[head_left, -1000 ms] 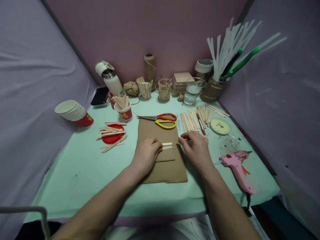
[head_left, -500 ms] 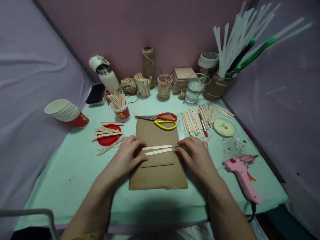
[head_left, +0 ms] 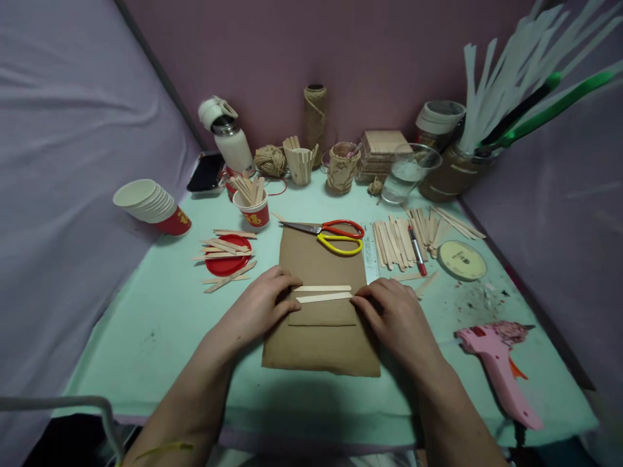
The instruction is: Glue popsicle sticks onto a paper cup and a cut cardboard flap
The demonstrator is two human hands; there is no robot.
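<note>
Two pale wooden sticks lie one above the other on a brown cardboard sheet (head_left: 321, 357), the upper stick (head_left: 326, 288) and the lower stick (head_left: 324, 298). A smaller cardboard strip (head_left: 322, 316) is beneath them. My left hand (head_left: 265, 299) touches the left ends of the sticks with thumb and fingers apart. My right hand (head_left: 395, 311) has its fingertips closed at the lower stick's right end. Scissors (head_left: 321, 235) with red and yellow handles lie across the top of the cardboard.
Sticks rest on a red lid (head_left: 228, 263) at left and in a row (head_left: 394, 243) at right. A pink glue gun (head_left: 501, 370) lies front right. Stacked paper cups (head_left: 156, 207) lean at left; a water cup (head_left: 406, 178) stands behind.
The view has shifted, so the table items appear farther right. My right fingertips have come to the lower stick's right end, and the sticks lie a little more level.
</note>
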